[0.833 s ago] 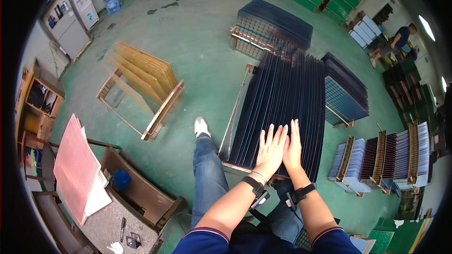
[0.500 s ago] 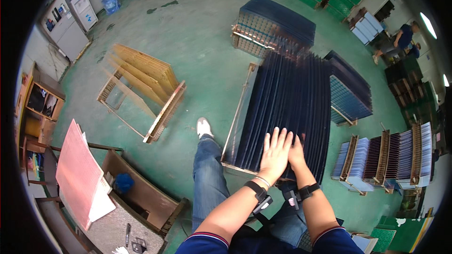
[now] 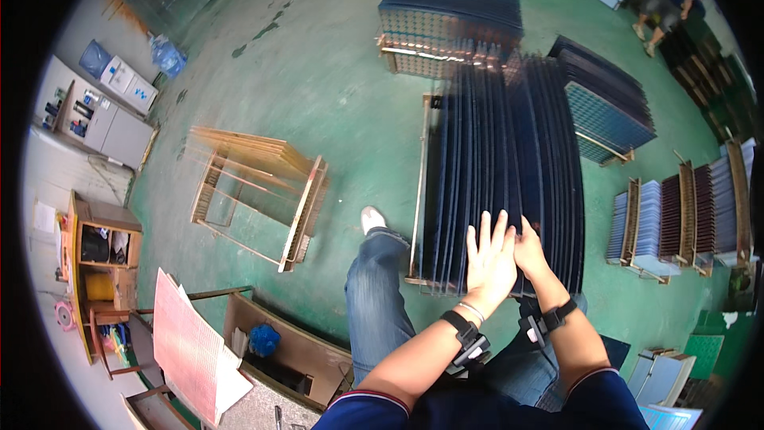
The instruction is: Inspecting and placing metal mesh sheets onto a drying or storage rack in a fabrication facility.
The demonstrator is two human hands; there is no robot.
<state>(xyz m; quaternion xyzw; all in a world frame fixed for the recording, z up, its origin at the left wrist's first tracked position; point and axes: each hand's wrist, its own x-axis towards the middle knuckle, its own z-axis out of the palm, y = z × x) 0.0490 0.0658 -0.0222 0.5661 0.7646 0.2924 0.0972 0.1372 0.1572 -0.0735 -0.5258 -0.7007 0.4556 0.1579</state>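
Note:
A rack [image 3: 417,199] packed with upright, thin dark panels [image 3: 477,159] stands right in front of me. My left hand [image 3: 492,263] lies on the near part of the panels' top edges, its fingers stretched out and pointing away from me. Close beside it, almost touching, my right hand [image 3: 532,255] is at the panels just to the right. One of its digits points up; the others are hidden by the hand and the panels, so I cannot tell whether it grips one. A narrow gap runs between the panels ahead of my hands.
More racks of dark panels stand behind [image 3: 450,20] and at right [image 3: 609,95]. A rack [image 3: 302,215] with yellowish boards is at left. White and brown panels [image 3: 676,207] stand far right. A pink sheet [image 3: 191,350] leans near left. A person [image 3: 664,0] walks at far right.
My view has swung, so the scene sits differently. Both hands stay at the panels' near edges. The gap between the panels ahead of my hands looks wider.

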